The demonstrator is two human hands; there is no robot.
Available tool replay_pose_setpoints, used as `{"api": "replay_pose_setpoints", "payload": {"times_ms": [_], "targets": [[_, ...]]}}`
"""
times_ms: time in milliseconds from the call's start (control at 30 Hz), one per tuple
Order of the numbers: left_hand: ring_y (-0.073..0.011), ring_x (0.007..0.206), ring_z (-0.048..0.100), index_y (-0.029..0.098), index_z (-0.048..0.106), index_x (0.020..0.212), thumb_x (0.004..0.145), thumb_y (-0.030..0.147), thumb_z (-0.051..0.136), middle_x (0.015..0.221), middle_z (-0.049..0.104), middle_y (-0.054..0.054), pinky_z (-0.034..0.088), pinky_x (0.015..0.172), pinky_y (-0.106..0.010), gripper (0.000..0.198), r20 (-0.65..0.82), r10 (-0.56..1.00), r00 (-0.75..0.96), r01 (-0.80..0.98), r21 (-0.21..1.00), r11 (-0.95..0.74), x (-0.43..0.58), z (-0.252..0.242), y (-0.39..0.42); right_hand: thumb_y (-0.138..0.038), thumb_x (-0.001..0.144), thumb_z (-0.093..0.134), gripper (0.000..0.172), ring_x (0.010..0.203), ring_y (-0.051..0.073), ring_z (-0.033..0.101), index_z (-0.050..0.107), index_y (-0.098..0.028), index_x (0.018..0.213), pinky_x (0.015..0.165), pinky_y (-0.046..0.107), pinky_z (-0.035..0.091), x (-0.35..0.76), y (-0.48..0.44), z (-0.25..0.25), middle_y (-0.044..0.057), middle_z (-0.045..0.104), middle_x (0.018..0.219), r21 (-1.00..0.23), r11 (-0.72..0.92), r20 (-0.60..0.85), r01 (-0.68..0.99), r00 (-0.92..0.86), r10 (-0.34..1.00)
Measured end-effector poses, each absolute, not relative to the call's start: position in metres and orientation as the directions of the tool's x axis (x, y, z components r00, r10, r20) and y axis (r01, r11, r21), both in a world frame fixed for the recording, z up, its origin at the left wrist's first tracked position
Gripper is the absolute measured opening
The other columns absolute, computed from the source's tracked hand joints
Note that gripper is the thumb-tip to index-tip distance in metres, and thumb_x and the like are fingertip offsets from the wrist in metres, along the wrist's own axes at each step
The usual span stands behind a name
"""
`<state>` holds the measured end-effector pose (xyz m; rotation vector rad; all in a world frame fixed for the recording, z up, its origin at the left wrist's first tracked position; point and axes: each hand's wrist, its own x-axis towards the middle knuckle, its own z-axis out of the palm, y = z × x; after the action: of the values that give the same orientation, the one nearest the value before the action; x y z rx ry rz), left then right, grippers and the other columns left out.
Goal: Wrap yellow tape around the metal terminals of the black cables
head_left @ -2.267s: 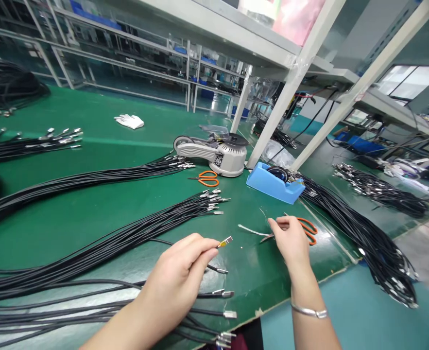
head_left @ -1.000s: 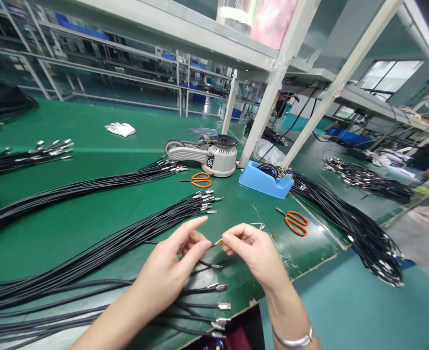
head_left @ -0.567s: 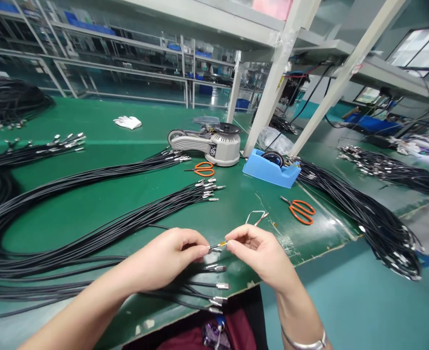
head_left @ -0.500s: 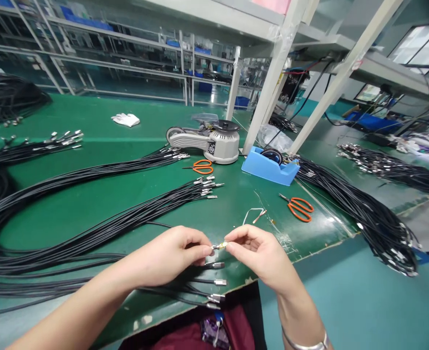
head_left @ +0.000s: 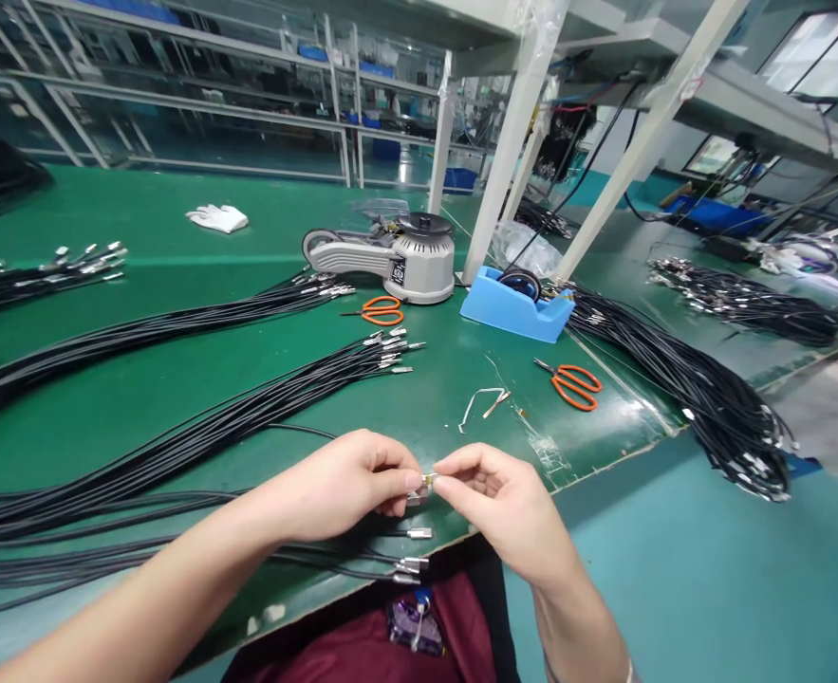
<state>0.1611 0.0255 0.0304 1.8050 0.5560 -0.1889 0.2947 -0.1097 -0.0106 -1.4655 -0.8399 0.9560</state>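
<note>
Just above the table's front edge, my left hand (head_left: 362, 484) pinches the end of a black cable, close to its small metal connector (head_left: 427, 481). Thumb and fingertips of my right hand (head_left: 500, 498) close on the connector's other end, where a bit of yellow shows. My fingers cover most of the piece. Below my left hand lie several black cables with silver connectors (head_left: 419, 534), their tips pointing right. Beyond my hands rests a thick bundle of black cables (head_left: 283, 403) with bare metal ends.
A grey tape dispenser machine (head_left: 422, 261) stands on the green table (head_left: 197, 275), beside a blue tape holder (head_left: 516, 311). Two orange-handled scissors (head_left: 575, 384) lie nearby. There is a white glove (head_left: 217, 218) at the back. More cable bundles (head_left: 675, 379) hang over the right edge.
The view has shifted slightly, so the table items sit a little further left and higher. Both hands stay together at the connector, my right fingers slightly closer to the left ones.
</note>
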Motion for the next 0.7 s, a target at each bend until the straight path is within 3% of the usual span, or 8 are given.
{"api": "replay_pose_setpoints", "payload": {"times_ms": [167,300,433,700], "targets": [[-0.0114,0.062,0.048,0.017,0.062,0.071,0.084,0.036,0.046,0.064,0.057,0.004,0.036,0.059,-0.020,0.028,-0.343,0.323,0.882,0.452,0.807,-0.379,0.163,0.028,0.022,-0.027,0.072,0.071,0.017,0.073,0.012,0.063,0.067,-0.017,0.085,0.070,0.025,0.050,0.302,-0.112,-0.012,0.001,0.069,0.076,-0.987,-0.133,-0.158,-0.091,0.372,0.915],[-0.0116,0.063,0.049,0.019,0.061,0.070,0.085,0.036,0.044,0.064,0.057,0.004,0.035,0.059,-0.020,0.029,-0.317,0.340,0.886,0.452,0.755,-0.474,0.164,0.026,0.020,-0.028,0.074,0.068,0.015,0.060,0.009,0.055,0.063,-0.015,0.070,0.059,0.021,0.044,0.304,-0.112,-0.012,-0.002,0.062,0.063,-0.978,-0.204,-0.207,-0.049,0.388,0.898],[-0.0124,0.067,0.052,0.021,0.063,0.077,0.086,0.037,0.043,0.071,0.061,0.004,0.035,0.061,-0.020,0.027,-0.312,0.322,0.894,0.442,0.730,-0.521,0.162,0.023,0.022,-0.028,0.074,0.067,0.015,0.059,0.009,0.052,0.061,-0.015,0.069,0.059,0.022,0.043,0.299,-0.110,-0.013,-0.002,0.059,0.062,-0.976,-0.210,-0.212,-0.049,0.398,0.893],[-0.0119,0.065,0.050,0.019,0.056,0.068,0.087,0.035,0.041,0.066,0.057,0.004,0.035,0.062,-0.020,0.029,-0.302,0.317,0.899,0.431,0.737,-0.521,0.161,0.016,0.023,-0.028,0.074,0.067,0.016,0.060,0.011,0.053,0.061,-0.014,0.069,0.059,0.024,0.043,0.295,-0.111,-0.014,-0.001,0.060,0.063,-0.974,-0.223,-0.215,-0.026,0.399,0.891]]}}
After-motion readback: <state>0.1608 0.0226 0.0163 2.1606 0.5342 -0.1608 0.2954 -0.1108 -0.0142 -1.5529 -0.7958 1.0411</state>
